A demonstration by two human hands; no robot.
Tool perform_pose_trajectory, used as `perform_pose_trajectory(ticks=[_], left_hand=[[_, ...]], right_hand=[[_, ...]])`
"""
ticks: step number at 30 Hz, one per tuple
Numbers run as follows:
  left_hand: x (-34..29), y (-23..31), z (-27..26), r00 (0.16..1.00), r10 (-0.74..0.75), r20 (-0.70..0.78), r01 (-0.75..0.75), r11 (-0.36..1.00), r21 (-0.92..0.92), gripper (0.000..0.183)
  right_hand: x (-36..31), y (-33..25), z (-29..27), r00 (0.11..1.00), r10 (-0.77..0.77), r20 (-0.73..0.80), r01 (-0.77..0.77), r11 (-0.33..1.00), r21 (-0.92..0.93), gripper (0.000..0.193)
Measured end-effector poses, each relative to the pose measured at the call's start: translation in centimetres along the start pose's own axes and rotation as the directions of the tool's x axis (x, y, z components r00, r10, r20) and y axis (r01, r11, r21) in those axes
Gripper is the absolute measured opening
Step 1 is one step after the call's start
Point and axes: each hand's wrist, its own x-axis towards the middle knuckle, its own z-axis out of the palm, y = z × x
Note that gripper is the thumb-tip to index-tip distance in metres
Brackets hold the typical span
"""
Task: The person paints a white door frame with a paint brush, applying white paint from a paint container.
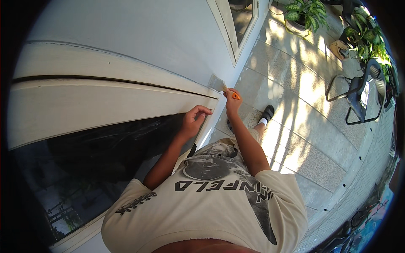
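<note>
My right hand [233, 102] is closed round the orange handle of a paintbrush [218, 83]. The brush's pale, flat head lies against the light wall [185, 50], close to its corner and just above the end of the cream window frame [139, 99]. Lower and to the left, my left hand [195, 119] is at the frame's outer edge, its fingers loosely bent and the thumb apart from them. Nothing shows in that hand. Whether its fingertips press on the frame is hard to make out. Dark glass [105, 156] fills the window beneath it.
Another window [243, 21] stands farther along the wall. Paving [303, 126] with sun patches runs to the right, where a dark metal-framed chair [358, 95] stands. Potted plants [304, 14] are at the far end. A bicycle [358, 218] shows at the lower right.
</note>
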Motion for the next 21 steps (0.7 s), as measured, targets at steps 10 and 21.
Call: perform_pose_trajectory(ticks=[10,21], left_hand=[[-0.2,0.3,0.7,1.0,-0.003,0.026,0.003,1.0,0.015,0.016],[-0.5,-0.2,0.3,0.999,-0.013,-0.034,0.012,1.0,-0.017,0.017]], right_hand=[[1.6,3.3,-2.1,0.989,-0.097,-0.114,0.043,0.913,-0.405,0.014],[-3.9,-13.1,4.3,0.987,0.043,0.157,-0.103,0.912,0.396,0.016]])
